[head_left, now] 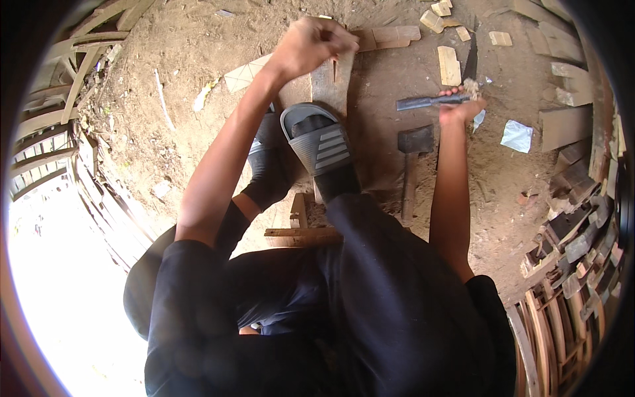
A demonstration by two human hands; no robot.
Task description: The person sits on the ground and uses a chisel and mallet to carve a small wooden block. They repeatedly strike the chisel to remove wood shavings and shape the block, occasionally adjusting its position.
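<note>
1. In the head view, the right hand (461, 109) has its fingers wrapped around a chisel (418, 103), whose blade points leftward from them, clear of the ground wood.
2. The left hand (309, 47) is over the far end of a slotted board (324, 89); its fingers look curled but blurred, so I cannot tell whether they pinch or touch anything.
3. The work seems to be between cuts on the slot, which lies just below the left fingertips; cutting there would call for bringing the chisel leftward and standing its edge in the slot.
4. A square-headed mallet (415, 140) lies below the right fingers, toward the body, within easy reach.
5. A sandal (321, 142) covers the board's near end, below the left fingers, limiting room there.
6. Beyond the right fingers lies a pale offcut (448, 66); to their right, a paper scrap (516, 135).
</note>
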